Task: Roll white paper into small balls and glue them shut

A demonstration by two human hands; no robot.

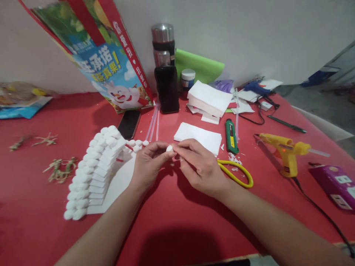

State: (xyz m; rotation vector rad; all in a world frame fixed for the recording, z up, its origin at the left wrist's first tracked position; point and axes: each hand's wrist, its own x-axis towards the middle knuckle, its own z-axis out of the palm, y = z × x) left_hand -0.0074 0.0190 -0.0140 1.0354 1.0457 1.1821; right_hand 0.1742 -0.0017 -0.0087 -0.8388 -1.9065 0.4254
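Note:
My left hand (151, 159) pinches a small white lump (169, 148), soft-looking like clay, between thumb and fingers. My right hand (198, 162) meets it from the right, its fingertips closed at the lump's edge. To the left of both hands stands a curved, stepped model (97, 177) of folded white card pieces, edged with rows of rounded white lumps. It rests on a white sheet (119, 188). A few loose white lumps (137, 143) lie just behind my left hand.
Around the red table (172, 229) are yellow-handled scissors (238, 173), a green cutter (231, 136), white cards (199, 136), a yellow glue gun (287, 151) with its cord, a purple power strip (334, 181), a phone (129, 123), twine figures (61, 170) and a tall printed bag (111, 62).

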